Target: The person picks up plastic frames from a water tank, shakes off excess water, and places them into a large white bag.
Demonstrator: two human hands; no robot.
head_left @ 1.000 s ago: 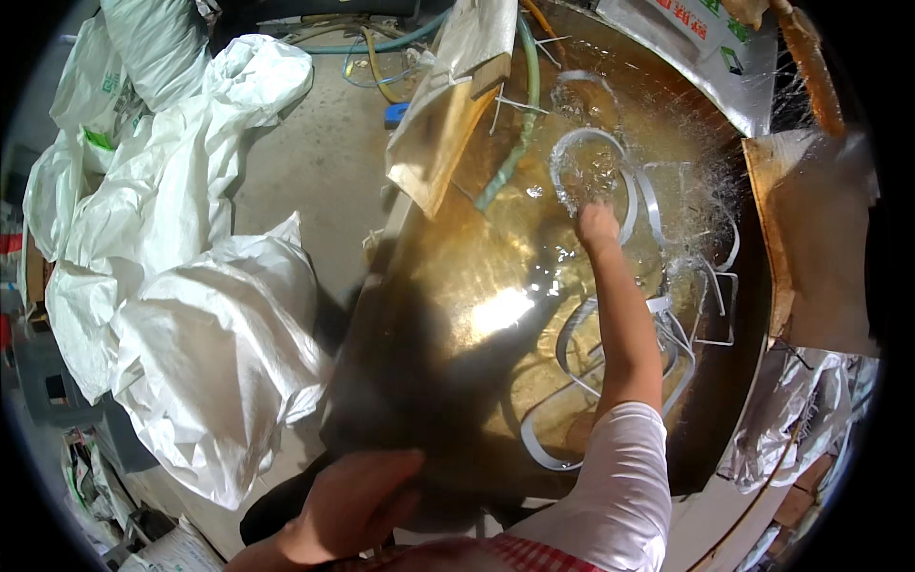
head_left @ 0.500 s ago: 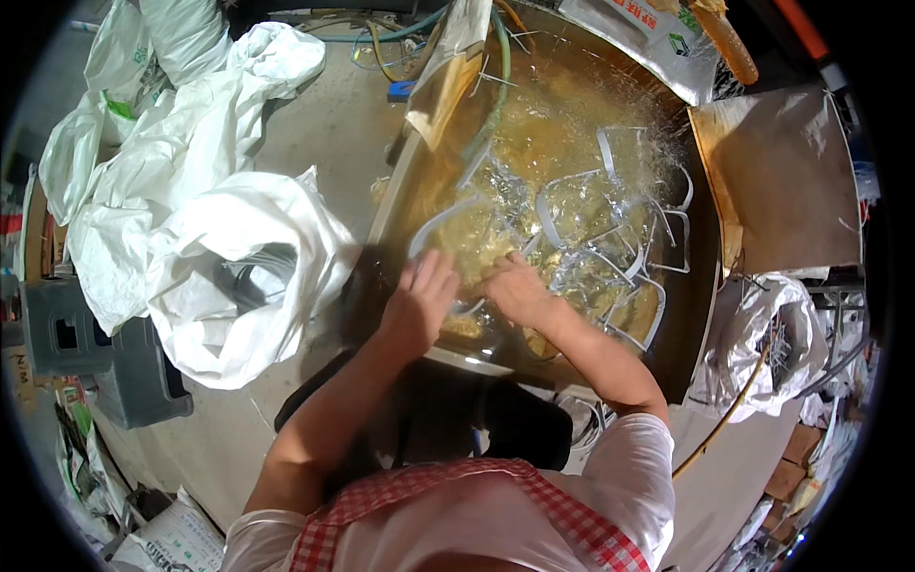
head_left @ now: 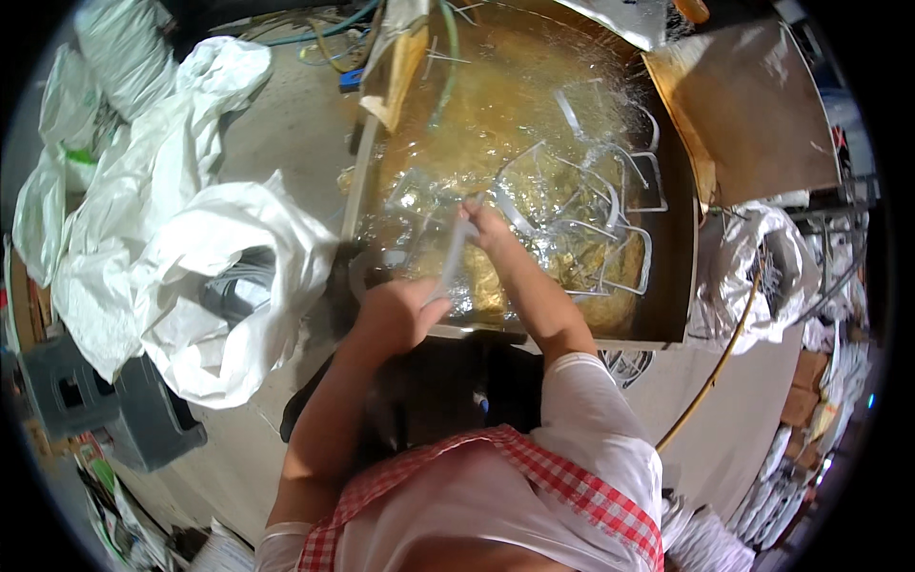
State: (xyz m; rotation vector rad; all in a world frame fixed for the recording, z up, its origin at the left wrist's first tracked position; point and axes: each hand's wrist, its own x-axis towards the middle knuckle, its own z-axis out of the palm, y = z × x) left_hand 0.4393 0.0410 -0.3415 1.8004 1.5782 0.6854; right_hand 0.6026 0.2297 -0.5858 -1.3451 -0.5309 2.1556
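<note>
A pale grey bent strip (head_left: 455,259), blurred by motion, runs between my two hands above the near left part of a water-filled tank (head_left: 356,191). My left hand (head_left: 393,313) is closed at the strip's lower end, over the tank's near edge. Farther in, my right hand (head_left: 488,227) has its fingers closed at the upper end. Several more bent grey strips, among them one curved strip (head_left: 513,210) and one angular strip (head_left: 648,259), lie in the yellowish, rippling water to the right of my hands.
Left of the tank stands an open white sack (head_left: 205,367) with grey strips (head_left: 246,286) inside, beside a dark grey plastic stool (head_left: 143,419). A green hose (head_left: 452,62) dips into the tank's far side. At the right are a brown board (head_left: 762,114), another sack (head_left: 710,310) and a yellow pole (head_left: 707,386).
My hands have come apart: the left drew back toward me, the right reached farther in. The strip now spans between them above the water. The whole view has shifted slightly.
</note>
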